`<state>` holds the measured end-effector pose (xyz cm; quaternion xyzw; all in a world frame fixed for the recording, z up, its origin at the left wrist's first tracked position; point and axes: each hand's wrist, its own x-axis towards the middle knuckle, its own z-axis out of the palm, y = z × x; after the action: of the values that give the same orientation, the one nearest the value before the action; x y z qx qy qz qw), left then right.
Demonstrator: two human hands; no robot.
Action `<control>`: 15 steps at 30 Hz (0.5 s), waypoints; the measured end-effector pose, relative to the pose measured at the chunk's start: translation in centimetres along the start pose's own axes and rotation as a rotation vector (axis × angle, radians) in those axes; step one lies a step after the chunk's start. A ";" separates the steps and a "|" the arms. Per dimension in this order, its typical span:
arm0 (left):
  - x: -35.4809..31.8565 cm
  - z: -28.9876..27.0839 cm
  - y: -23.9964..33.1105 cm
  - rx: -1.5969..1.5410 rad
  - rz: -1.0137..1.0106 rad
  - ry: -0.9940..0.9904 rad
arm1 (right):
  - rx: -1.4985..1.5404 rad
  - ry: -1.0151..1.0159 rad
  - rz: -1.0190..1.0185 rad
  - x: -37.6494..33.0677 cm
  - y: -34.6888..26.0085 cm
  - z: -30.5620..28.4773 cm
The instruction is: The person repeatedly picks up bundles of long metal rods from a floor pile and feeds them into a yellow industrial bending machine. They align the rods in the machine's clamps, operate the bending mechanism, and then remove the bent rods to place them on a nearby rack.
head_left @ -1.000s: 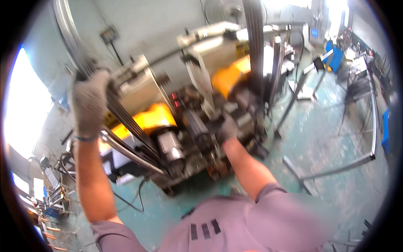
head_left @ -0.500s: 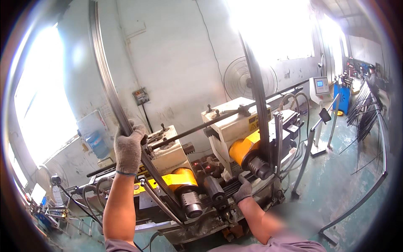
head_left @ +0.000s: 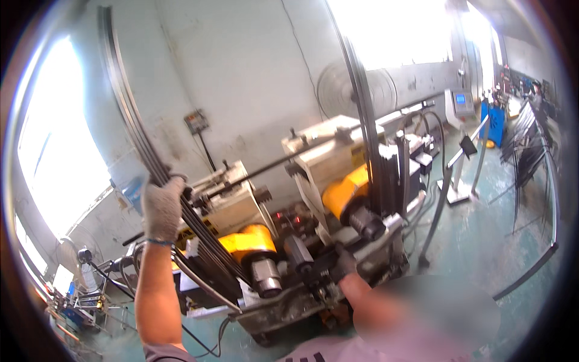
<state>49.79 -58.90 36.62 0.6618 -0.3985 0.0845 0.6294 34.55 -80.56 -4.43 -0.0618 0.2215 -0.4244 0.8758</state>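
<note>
- Raised high on an almost upright forearm, the left hand in a grey knit work glove (head_left: 161, 208) is closed around a bundle of long, thin, dark curved metal strips (head_left: 129, 114), gripping it about midway along its visible length.
- That bundle sweeps from the upper left edge of the view down past the glove to the front of the machine; how many strips it holds cannot be counted, as they lie packed together.
- Behind the glove stands a cream-coloured metal bending machine (head_left: 313, 157) with two yellow-orange cylindrical housings (head_left: 247, 238), one left of centre and one further right, each ending in a grey steel roller.
- Low at centre, the right hand in a dark work glove (head_left: 338, 263) reaches forward on an extended arm and rests on the machine's front frame beside the rollers; its fingers look curled, but whether they grip anything cannot be told.
- A second dark curved metal strip (head_left: 362, 102) rises from the right roller area towards the top of the view.
- Far right, a rack of thin dark rods (head_left: 525, 151) stands on the green painted floor (head_left: 482, 241).
</note>
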 end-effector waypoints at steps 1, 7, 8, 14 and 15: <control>0.0 -1.0 -0.2 0.074 0.039 0.038 | 0.004 0.029 0.068 -2.9 0.2 2.9; -0.8 -0.2 1.7 0.155 -0.024 -0.021 | 0.027 -0.004 0.082 0.0 0.6 0.3; -1.1 -0.6 1.2 0.169 -0.053 0.004 | 0.032 -0.021 0.145 -0.6 0.7 0.6; -2.1 0.7 1.4 0.245 -0.126 0.093 | 0.101 -0.025 0.146 -2.4 -0.5 0.8; -2.1 0.7 1.3 0.276 -0.131 0.106 | 0.083 -0.008 0.161 -2.6 -0.8 1.0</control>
<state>47.27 -58.53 36.18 0.7611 -0.3052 0.1320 0.5569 33.06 -79.14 -2.44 -0.0092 0.2046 -0.3609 0.9098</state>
